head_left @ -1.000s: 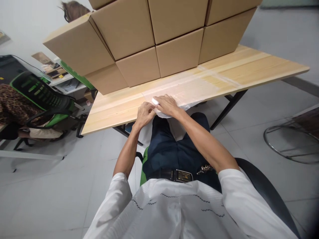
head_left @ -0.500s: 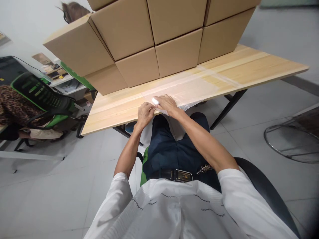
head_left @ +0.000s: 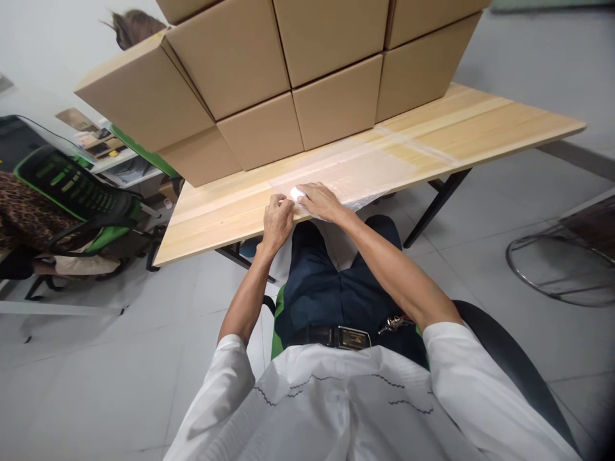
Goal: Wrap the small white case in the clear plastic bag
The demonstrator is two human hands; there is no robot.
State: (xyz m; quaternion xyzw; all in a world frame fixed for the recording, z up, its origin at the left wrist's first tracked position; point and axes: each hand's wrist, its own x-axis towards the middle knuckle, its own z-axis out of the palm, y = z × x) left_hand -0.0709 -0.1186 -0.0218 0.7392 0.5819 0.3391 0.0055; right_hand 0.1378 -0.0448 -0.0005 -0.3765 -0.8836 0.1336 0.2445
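Observation:
A small white object (head_left: 296,193) lies at the near edge of the wooden table (head_left: 480,128), on a clear plastic sheet (head_left: 365,169) spread over the top. My left hand (head_left: 277,218) is closed, its fingertips pinched against the white object from the left. My right hand (head_left: 321,202) rests flat over the sheet's near edge, fingertips touching the same white object. Part of the sheet hangs over the table edge onto my lap. What the white object is cannot be made out.
Several cardboard boxes (head_left: 298,70) are stacked along the back of the table. A green and black chair (head_left: 81,192) stands at the left beside a person in patterned clothes (head_left: 22,214). A metal chair frame (head_left: 562,256) sits at the right on the grey floor.
The sheet's overhanging part has been pulled up, so less of it bulges below my right hand. Both hands stay at the white object; the view has shifted slightly.

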